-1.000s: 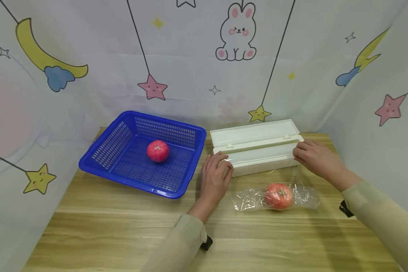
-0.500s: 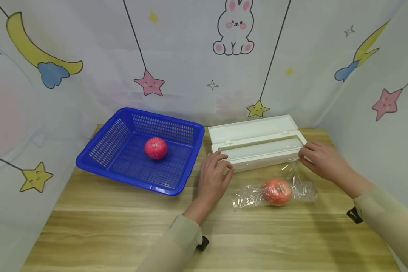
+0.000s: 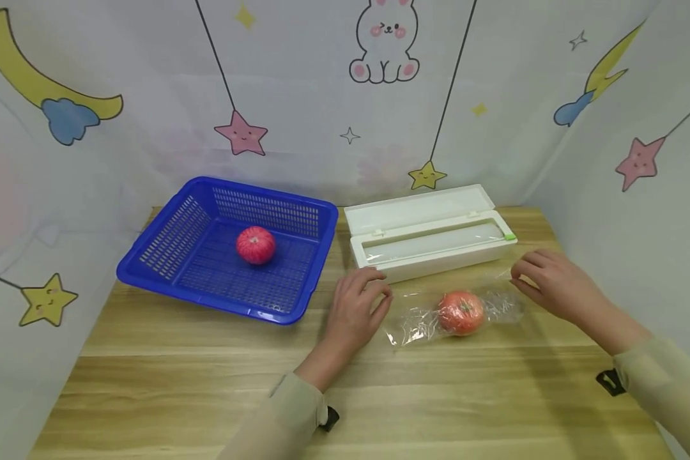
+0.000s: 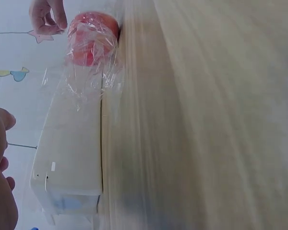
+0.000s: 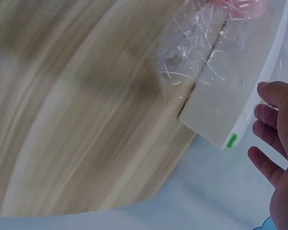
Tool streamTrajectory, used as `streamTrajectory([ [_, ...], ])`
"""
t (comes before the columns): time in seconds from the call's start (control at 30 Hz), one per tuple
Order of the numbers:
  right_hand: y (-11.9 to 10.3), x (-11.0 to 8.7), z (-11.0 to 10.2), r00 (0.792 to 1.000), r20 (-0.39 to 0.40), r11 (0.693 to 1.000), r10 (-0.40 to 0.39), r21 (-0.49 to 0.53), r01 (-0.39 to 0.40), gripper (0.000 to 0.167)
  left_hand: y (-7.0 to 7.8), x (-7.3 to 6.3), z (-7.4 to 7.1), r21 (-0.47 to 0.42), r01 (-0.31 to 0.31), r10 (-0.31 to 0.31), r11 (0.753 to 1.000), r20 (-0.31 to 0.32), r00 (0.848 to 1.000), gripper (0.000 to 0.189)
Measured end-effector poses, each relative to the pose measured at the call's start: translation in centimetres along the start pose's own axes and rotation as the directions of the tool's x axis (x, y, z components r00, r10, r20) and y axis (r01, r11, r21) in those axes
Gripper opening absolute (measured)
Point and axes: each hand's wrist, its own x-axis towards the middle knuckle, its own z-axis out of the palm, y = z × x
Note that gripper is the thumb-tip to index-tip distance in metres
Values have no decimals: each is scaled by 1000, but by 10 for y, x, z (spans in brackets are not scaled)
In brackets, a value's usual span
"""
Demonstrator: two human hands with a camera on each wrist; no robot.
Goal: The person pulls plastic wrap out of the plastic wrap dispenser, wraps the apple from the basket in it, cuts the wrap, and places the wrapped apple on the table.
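Observation:
In the head view my left hand point(image 3: 356, 306) pinches the left corner of a sheet of clear plastic wrap point(image 3: 416, 297) between thumb and forefinger. My right hand point(image 3: 554, 284) pinches its right corner, so the thin sheet spans the gap between them. Behind it stands a white wrap dispenser point(image 3: 437, 262), lid up, a roll of film point(image 3: 437, 241) inside and a green slider point(image 3: 510, 237) at its right end. Under the sheet lies a round orange-red fruit point(image 3: 462, 313), with crumpled film around it and out to both sides. The right wrist view shows that crumpled film point(image 5: 192, 48) beside the dispenser.
Left of the hands sits a blue perforated basket point(image 3: 299, 313) holding a red streaked apple point(image 3: 255, 245). The wooden table point(image 3: 218, 383) runs toward the person. A printed curtain point(image 3: 299, 83) hangs behind and along both sides.
Both hands have drawn back from the dispenser toward the person, the film stretched between them. The green slider at the dispenser's right end has come into view. The head view has shifted slightly.

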Motion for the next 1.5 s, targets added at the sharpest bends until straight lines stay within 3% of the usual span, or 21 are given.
streamTrajectory([
  [0.27,-14,-12,4,1000,-7,999,-23,-23,23,59,1,-14,-11,1,-84,84,996,65,994,13],
  [0.5,-19,-24,16,999,2,998,-46,-38,46,56,0,-28,-12,58,-201,195,978,105,975,9],
  [0.73,-22,-32,25,999,18,998,-41,-42,42,57,5,-29,-13,160,-317,280,935,217,935,9],
  [0.87,-24,-36,28,999,44,999,-22,-35,24,61,11,-29,-14,224,-357,274,907,330,903,12],
  [0.97,-24,-40,26,995,94,1000,-9,-29,12,52,13,-28,-17,231,-343,227,911,415,881,10],
  [1.07,-23,-43,21,989,146,1000,22,-22,-19,15,17,-23,-24,195,-276,150,941,492,857,13],
  [1.1,-23,-43,18,987,156,999,39,-20,-36,16,19,-20,-27,176,-248,128,953,509,851,16],
  [1.2,-26,-37,8,982,159,995,98,-26,-95,39,24,-10,-35,111,-171,87,979,532,842,18],
  [1.3,-38,-25,0,970,174,985,172,-16,-172,42,36,3,-32,56,-140,92,988,515,852,17],
  [1.4,-54,-11,1,930,257,957,263,51,-285,48,52,18,-19,70,-114,62,991,516,854,26],
  [1.5,-69,-2,10,863,366,898,350,133,-420,55,70,29,4,154,-77,-26,985,574,819,48],
])
